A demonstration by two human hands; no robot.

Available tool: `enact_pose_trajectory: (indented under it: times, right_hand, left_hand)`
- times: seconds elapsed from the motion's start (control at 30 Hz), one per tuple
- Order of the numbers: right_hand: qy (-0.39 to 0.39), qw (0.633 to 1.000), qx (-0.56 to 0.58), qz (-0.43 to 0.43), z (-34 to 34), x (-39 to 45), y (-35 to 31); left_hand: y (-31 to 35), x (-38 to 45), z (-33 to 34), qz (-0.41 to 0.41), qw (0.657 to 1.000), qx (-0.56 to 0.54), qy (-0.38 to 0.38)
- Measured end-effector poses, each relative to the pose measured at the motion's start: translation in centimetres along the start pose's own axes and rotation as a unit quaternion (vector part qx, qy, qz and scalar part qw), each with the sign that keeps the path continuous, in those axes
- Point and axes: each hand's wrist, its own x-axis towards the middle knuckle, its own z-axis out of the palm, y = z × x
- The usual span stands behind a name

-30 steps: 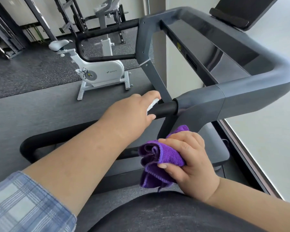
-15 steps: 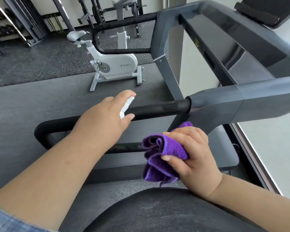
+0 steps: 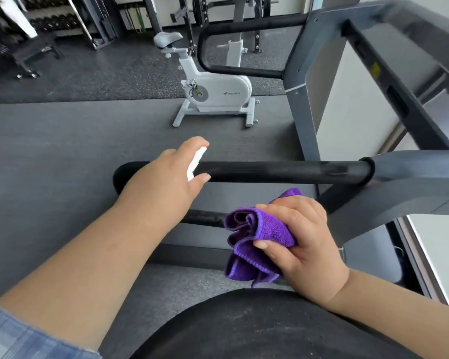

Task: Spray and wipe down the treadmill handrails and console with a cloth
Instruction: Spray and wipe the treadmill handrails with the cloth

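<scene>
Head view: black handrail (image 3: 283, 172) runs left to right. Left hand (image 3: 166, 177) grips a white spray bottle (image 3: 195, 161) aimed along it; right hand (image 3: 301, 239) clutches the bunched purple cloth (image 3: 254, 234) below.

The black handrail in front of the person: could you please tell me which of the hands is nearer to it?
Left. The left hand, holding a small white sprayer, overlaps the black handrail near its curved end. The right hand grips the purple cloth below the rail, apart from it.

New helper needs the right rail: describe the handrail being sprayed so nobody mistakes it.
Start at the grey treadmill frame on the right. A black padded handrail runs left from it, level, nearest the person. The left hand holds a white sprayer against it; the other black rail lies farther off.
</scene>
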Motion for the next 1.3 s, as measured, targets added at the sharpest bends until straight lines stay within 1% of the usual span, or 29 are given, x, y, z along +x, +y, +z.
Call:
enact_pose_trajectory:
  times: [0.37, 0.53, 0.7, 0.83, 0.9, 1.1, 1.17, 1.2, 1.23, 1.27, 1.3]
  right_hand:
    - [-0.037, 0.999, 0.018, -0.019, 5.7, 1.9, -2.2]
    - [-0.045, 0.999, 0.015, -0.023, 6.8, 2.3, -3.0]
    - [-0.032, 0.999, 0.007, -0.03, 6.3, 2.3, -3.2]
    - [-0.011, 0.999, -0.014, -0.034, 4.6, 2.3, -2.9]
    - [0.014, 0.999, -0.031, -0.03, 3.1, 2.5, -2.7]
    - [0.138, 0.985, -0.102, -0.015, -4.2, 3.6, -1.1]
    - [0.174, 0.976, -0.132, 0.009, -7.0, 3.9, -0.3]
    - [0.18, 0.971, -0.153, 0.03, -8.3, 4.2, 0.1]
    - [0.167, 0.968, -0.18, 0.06, -9.3, 4.6, 0.5]
    - [0.132, 0.963, -0.217, 0.092, -9.9, 5.0, 0.9]
    - [0.078, 0.951, -0.275, 0.119, -10.2, 5.5, 1.4]
  left_hand:
    - [-7.9, -2.1, -2.4, -0.097, 0.995, -0.005, -0.011]
    - [-9.4, -1.8, -2.4, -0.099, 0.995, -0.021, -0.014]
    - [-9.2, -1.8, -2.2, -0.094, 0.994, -0.052, -0.002]
    - [-7.2, -1.8, -1.9, -0.064, 0.996, -0.066, 0.013]
    - [-5.5, -1.7, -1.5, -0.042, 0.996, -0.072, 0.022]
    - [0.5, -0.7, 0.7, 0.015, 0.998, -0.061, 0.019]
    - [2.1, -0.5, 1.4, 0.028, 0.998, -0.059, 0.021]
    - [2.7, -0.4, 1.8, 0.031, 0.997, -0.061, 0.023]
    - [3.3, -0.4, 2.1, 0.03, 0.997, -0.069, 0.024]
    - [3.7, -0.3, 2.5, 0.025, 0.996, -0.085, 0.023]
    - [4.1, -0.4, 2.8, 0.017, 0.994, -0.108, 0.02]
